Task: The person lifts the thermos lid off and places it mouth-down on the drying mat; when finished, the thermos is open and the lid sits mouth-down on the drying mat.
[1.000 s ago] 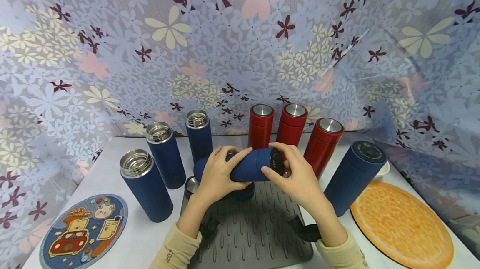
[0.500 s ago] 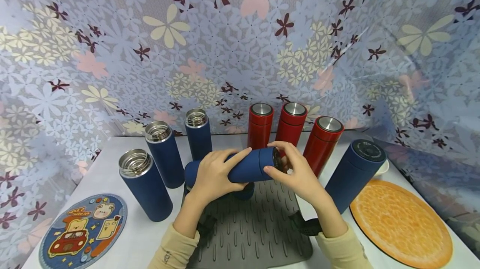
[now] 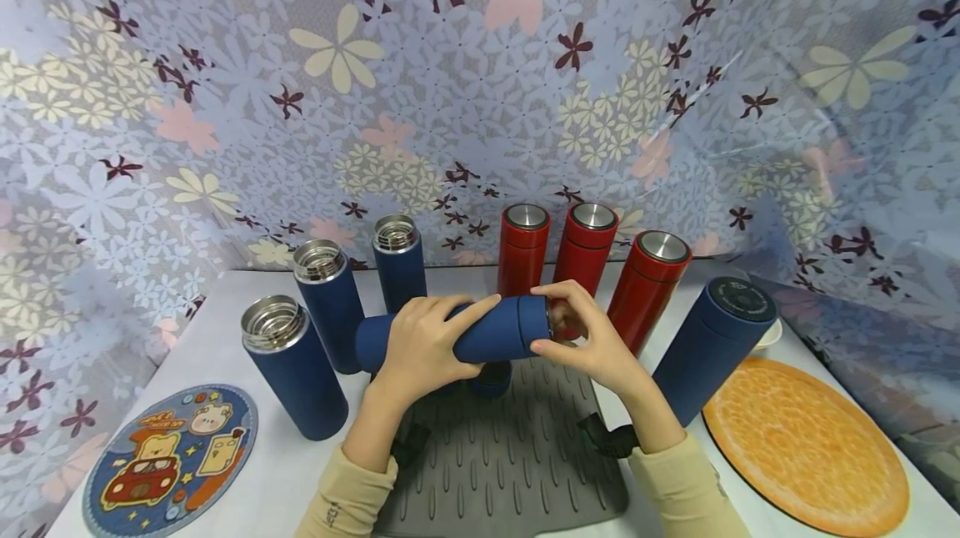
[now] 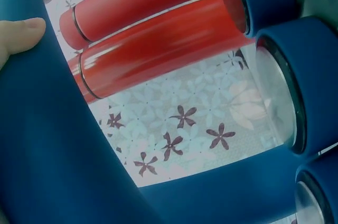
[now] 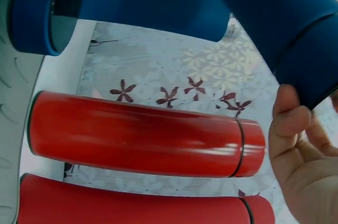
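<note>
Head view shows a big flowery cloth [image 3: 480, 104] at the back and a white table [image 3: 273, 471] below it. On the table lies a bumpy grey mat [image 3: 517, 471], with a round orange mat [image 3: 810, 446] to the right and a round picture mat [image 3: 168, 463] to the left. Three red bottles [image 3: 581, 258] stand behind my hands. Three topless blue bottles [image 3: 330, 313] stand on the left, and a capped blue bottle [image 3: 708, 354] on the right.

The held bottle [image 3: 487, 331], blue too, is up in the air over the grey mat, almost flat, its lid [image 3: 534, 325] toward my right. It looks hard and stiff, so squeezing should not dent it. I guess it is a bit heavy, and the smooth sides may slip in a loose hold. The middle and the lid's edge seem good places to grab.

My left hand [image 3: 423, 346] wraps around the middle. My right hand [image 3: 588, 338] pinches the lid between thumb and fingers. Smallest, a loose lid [image 3: 491, 379] sits on the grey mat; it looks light.
</note>
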Tool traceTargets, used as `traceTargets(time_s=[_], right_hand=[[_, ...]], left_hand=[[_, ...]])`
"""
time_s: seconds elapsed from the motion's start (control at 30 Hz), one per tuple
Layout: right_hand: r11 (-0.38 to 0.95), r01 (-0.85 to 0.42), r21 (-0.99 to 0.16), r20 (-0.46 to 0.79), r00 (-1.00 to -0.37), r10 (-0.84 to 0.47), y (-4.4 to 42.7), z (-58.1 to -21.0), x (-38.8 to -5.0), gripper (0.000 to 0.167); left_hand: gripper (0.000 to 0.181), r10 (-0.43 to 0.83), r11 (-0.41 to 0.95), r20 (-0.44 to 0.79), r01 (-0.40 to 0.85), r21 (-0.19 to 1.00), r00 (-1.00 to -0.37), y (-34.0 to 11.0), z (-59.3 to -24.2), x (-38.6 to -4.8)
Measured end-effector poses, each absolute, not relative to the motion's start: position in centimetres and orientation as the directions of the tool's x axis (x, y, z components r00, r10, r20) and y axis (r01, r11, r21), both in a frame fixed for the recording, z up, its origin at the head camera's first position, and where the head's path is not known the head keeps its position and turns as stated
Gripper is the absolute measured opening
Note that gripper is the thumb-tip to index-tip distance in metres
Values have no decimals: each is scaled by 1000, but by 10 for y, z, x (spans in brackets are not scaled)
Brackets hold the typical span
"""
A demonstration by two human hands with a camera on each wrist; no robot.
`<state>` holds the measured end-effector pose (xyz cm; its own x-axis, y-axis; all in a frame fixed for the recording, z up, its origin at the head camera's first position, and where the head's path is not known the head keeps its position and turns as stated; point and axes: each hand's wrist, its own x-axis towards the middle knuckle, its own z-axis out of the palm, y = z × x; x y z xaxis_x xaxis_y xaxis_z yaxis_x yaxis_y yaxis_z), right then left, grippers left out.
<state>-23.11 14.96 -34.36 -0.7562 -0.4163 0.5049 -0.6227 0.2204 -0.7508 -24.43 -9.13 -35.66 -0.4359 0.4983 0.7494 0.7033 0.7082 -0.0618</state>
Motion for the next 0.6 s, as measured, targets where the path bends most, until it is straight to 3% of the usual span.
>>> traceTargets(time_s=[0.27,0.6], right_hand=[[147,-681,-717,557,-688,-466,150,-350,-237,56],[142,-727,-672,553,-619,-558,152,-353,-240,58]], left_hand=[[83,514,713,729,698,-71,-452,-95,-356,-245],[81,551,704,643,710,-15,-532,-101,-354,-244]])
